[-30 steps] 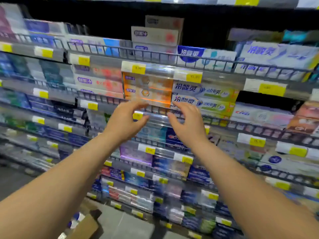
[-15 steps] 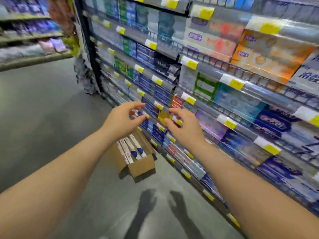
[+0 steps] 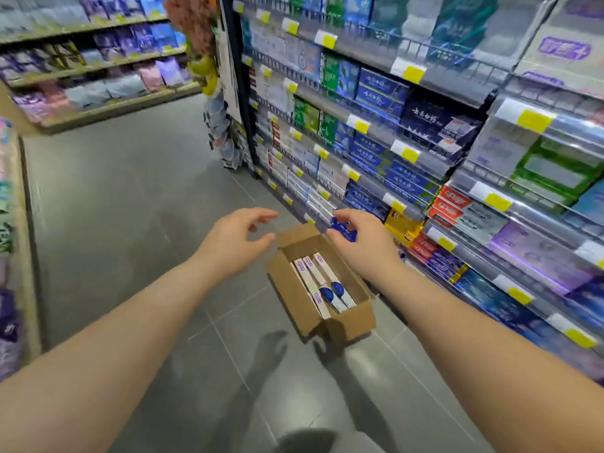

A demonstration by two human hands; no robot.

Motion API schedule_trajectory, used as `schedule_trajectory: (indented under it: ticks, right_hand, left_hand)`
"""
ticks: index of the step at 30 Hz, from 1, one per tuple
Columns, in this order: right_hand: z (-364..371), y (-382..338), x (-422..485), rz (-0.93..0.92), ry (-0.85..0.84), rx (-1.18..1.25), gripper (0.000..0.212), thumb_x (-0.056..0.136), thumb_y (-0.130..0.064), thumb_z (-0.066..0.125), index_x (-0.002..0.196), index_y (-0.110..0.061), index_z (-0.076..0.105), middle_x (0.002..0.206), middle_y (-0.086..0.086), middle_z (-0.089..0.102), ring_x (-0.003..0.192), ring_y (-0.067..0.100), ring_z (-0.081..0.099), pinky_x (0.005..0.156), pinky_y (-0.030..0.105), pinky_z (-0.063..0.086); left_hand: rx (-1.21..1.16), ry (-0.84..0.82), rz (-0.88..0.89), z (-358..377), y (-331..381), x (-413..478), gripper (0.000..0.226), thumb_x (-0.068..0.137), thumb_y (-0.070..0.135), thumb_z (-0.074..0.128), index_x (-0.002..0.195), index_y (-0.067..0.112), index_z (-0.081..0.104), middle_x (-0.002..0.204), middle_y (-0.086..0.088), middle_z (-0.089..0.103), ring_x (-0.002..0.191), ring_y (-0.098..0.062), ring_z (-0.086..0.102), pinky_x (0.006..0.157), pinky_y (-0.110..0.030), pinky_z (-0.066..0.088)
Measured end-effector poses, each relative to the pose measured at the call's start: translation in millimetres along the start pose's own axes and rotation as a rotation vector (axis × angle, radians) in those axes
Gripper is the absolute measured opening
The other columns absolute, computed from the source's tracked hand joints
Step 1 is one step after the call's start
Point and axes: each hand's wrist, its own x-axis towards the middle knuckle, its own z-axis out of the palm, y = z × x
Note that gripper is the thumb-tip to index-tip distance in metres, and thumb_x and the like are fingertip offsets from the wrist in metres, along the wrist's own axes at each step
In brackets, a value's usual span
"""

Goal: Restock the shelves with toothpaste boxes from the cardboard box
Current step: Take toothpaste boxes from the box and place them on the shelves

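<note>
The left hand [image 3: 235, 238] is hovering with its fingers loosely spread, holding nothing. The right hand [image 3: 362, 243] is curving loosely, gripping nothing I can make out. Just beyond, the cardboard box [image 3: 289, 291] is sitting open on the floor [image 3: 130, 223], with toothpaste boxes [image 3: 313, 276] lying inside, beside the shelves [image 3: 431, 161].
</note>
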Motion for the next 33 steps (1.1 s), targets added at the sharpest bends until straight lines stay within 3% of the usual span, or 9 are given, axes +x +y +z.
schedule_trajectory:
  ticks: [3, 12, 18, 21, 23, 27, 30, 33]
  right_hand:
    - [12.2, 4.0, 41.4, 0.042, 0.016, 0.039, 0.038, 0.09, -0.032, 0.057, 0.126, -0.019, 0.056, 0.121, -0.005, 0.06, 0.101, 0.005, 0.048, 0.084, 0.017, 0.034]
    - [16.0, 53.2, 205.5, 0.143, 0.039, 0.087, 0.036, 0.09, -0.033, 0.058, 0.123, -0.019, 0.057, 0.121, -0.001, 0.059, 0.111, 0.017, 0.052, 0.095, 0.033, 0.042]
    - [7.9, 72.7, 288.0, 0.223, 0.044, 0.105, 0.034, 0.091, -0.033, 0.057, 0.123, -0.021, 0.057, 0.119, -0.004, 0.06, 0.101, 0.012, 0.053, 0.084, 0.026, 0.041]
    - [10.0, 89.4, 316.1, 0.299, 0.089, 0.121, 0.034, 0.091, -0.032, 0.058, 0.123, -0.021, 0.056, 0.12, -0.001, 0.06, 0.104, 0.015, 0.055, 0.086, 0.028, 0.044]
    - [12.7, 102.7, 332.6, 0.37, 0.132, 0.107, 0.034, 0.091, -0.032, 0.057, 0.124, -0.021, 0.056, 0.119, -0.001, 0.059, 0.102, 0.014, 0.055, 0.082, 0.022, 0.041]
    - [21.5, 124.4, 355.1, 0.562, 0.287, 0.112, 0.036, 0.091, -0.032, 0.058, 0.125, -0.02, 0.055, 0.116, -0.002, 0.058, 0.078, 0.001, 0.053, 0.066, 0.005, 0.038]
    - [33.9, 131.2, 359.4, 0.752, 0.435, 0.131, 0.036, 0.09, -0.033, 0.059, 0.123, -0.02, 0.056, 0.113, -0.004, 0.058, 0.088, 0.01, 0.053, 0.077, 0.022, 0.041]
    - [54.0, 133.3, 354.7, 0.908, 0.556, 0.187, 0.035, 0.088, -0.031, 0.061, 0.119, -0.016, 0.059, 0.111, 0.0, 0.062, 0.087, 0.012, 0.053, 0.078, 0.023, 0.041]
  left_hand:
    - [0.005, -0.025, 0.004, 0.9, -18.9, 42.1, 0.037, 0.085, 0.024, 0.064, 0.121, 0.03, 0.058, 0.117, 0.006, 0.061, 0.094, -0.011, 0.057, 0.084, -0.022, 0.04]
    - [0.028, -0.099, 0.022, 22.9, -34.4, 215.8, 0.036, 0.086, 0.025, 0.063, 0.122, 0.029, 0.059, 0.117, 0.004, 0.061, 0.094, -0.012, 0.057, 0.084, -0.023, 0.041]
    - [0.006, -0.183, 0.081, 30.6, -37.9, 323.0, 0.037, 0.087, 0.027, 0.062, 0.123, 0.031, 0.057, 0.113, 0.008, 0.059, 0.094, -0.009, 0.056, 0.083, -0.021, 0.039]
    - [-0.017, -0.275, 0.139, 45.4, -42.3, 375.9, 0.036, 0.088, 0.028, 0.062, 0.123, 0.033, 0.057, 0.108, 0.011, 0.057, 0.092, -0.006, 0.054, 0.081, -0.019, 0.038]
    - [-0.043, -0.354, 0.195, 59.0, -46.9, 417.1, 0.036, 0.088, 0.029, 0.062, 0.124, 0.032, 0.056, 0.111, 0.012, 0.058, 0.095, -0.005, 0.055, 0.081, -0.02, 0.04]
    - [-0.073, -0.547, 0.331, 87.7, -42.2, 493.7, 0.035, 0.089, 0.026, 0.061, 0.123, 0.03, 0.057, 0.113, 0.011, 0.059, 0.094, -0.007, 0.055, 0.079, -0.022, 0.041]
    - [-0.154, -0.71, 0.409, 110.9, -35.0, 534.0, 0.031, 0.084, 0.02, 0.064, 0.115, 0.026, 0.061, 0.112, -0.002, 0.064, 0.089, -0.009, 0.057, 0.076, -0.019, 0.042]
    - [-0.127, -0.872, 0.501, 131.3, -33.1, 556.3, 0.03, 0.082, 0.027, 0.064, 0.111, 0.032, 0.061, 0.108, -0.002, 0.066, 0.086, -0.019, 0.062, 0.079, -0.03, 0.047]
